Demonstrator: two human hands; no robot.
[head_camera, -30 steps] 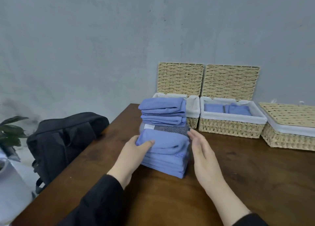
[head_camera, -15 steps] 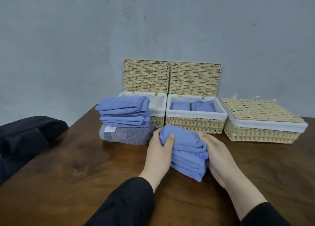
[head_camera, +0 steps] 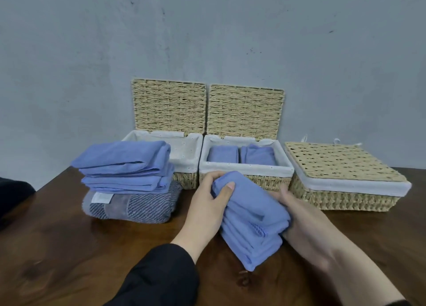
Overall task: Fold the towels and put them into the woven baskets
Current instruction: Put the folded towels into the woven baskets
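A folded stack of blue towels (head_camera: 252, 222) sits between my hands, just in front of the middle woven basket (head_camera: 246, 170). My left hand (head_camera: 207, 210) grips its left side with the thumb curled over the top. My right hand (head_camera: 306, 225) holds the right side, its fingers hidden behind the cloth. The middle basket has its lid up and holds two folded blue towels (head_camera: 242, 154). The left basket (head_camera: 186, 149) is open, and its white lining shows. A second pile of folded blue towels (head_camera: 125, 165) lies on a grey striped towel (head_camera: 131, 204) at the left.
A third woven basket (head_camera: 345, 181) with its lid shut stands at the right. The brown wooden table (head_camera: 69, 248) runs to a grey wall behind the baskets. A black bag (head_camera: 12, 195) shows at the left edge.
Both hands have gripped the blue stack and carried it to the right, away from the other pile and towards the middle basket. The view has turned right with them.
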